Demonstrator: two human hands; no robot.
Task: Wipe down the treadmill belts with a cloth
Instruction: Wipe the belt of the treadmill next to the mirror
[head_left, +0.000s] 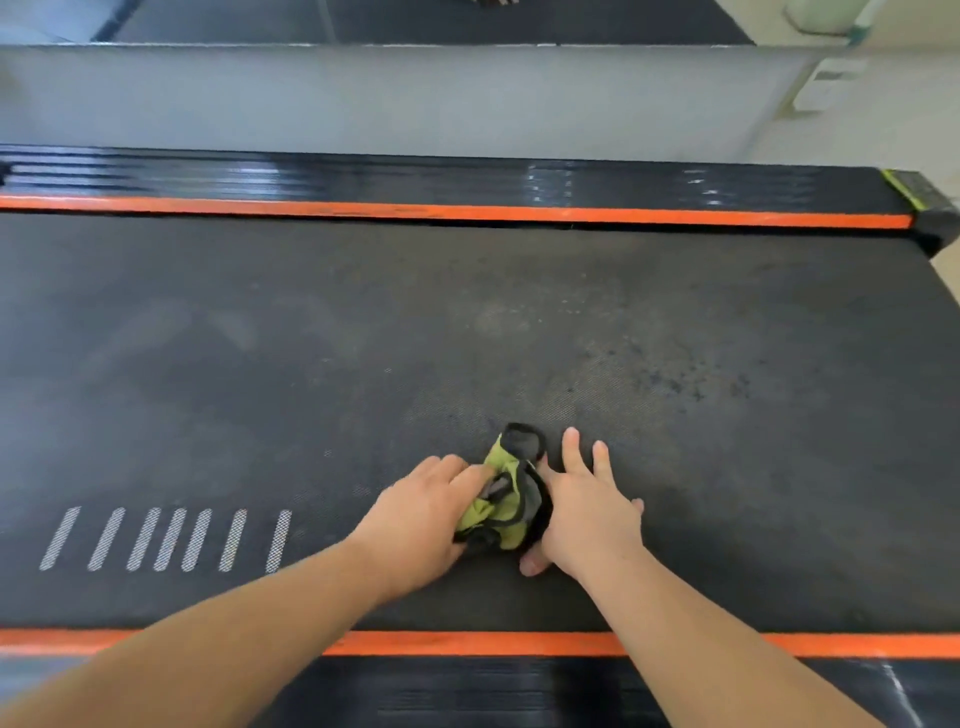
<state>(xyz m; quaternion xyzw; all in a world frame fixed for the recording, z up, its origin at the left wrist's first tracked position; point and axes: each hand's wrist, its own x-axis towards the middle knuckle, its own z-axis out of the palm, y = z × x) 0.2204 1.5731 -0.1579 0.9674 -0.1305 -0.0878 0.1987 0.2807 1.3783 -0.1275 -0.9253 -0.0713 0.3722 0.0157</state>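
At about eight o'clock in the view, a row of seven slanted white stripes (166, 538) is printed on the treadmill belt (363, 338), each one filled with a fine mesh pattern. The belt is a wide, flat, matt black sheet with a small pebbled weave, greyed in dull patches. Two narrow orange strips border it, the far strip (467, 212) at twelve o'clock and the near strip (467, 643) at six o'clock. Beyond the far strip runs a glossy black ribbed side rail (311, 174), and behind that stands a smooth grey panel (363, 98). Just below the centre, the left hand (421, 514) reaches in from seven o'clock, its fingers bent down onto the left side of the cloth (506, 499) and gripping it. The cloth is a crumpled bundle of lime-green fabric with grey patches and black edging; it lies on the belt between the two hands, with one rounded black-rimmed flap sticking up at its twelve o'clock. The right hand (587, 509) comes in from five o'clock and lies flat on the belt, fingers straight and spread, its inner edge touching the cloth's right side. So the hands are close together with only the bundle between them. At two o'clock from the cloth, dark specks (665, 374) dot the weave. At the far right, near two o'clock of the view, a black end cap (919, 200) with a yellow-green edge closes the rail.
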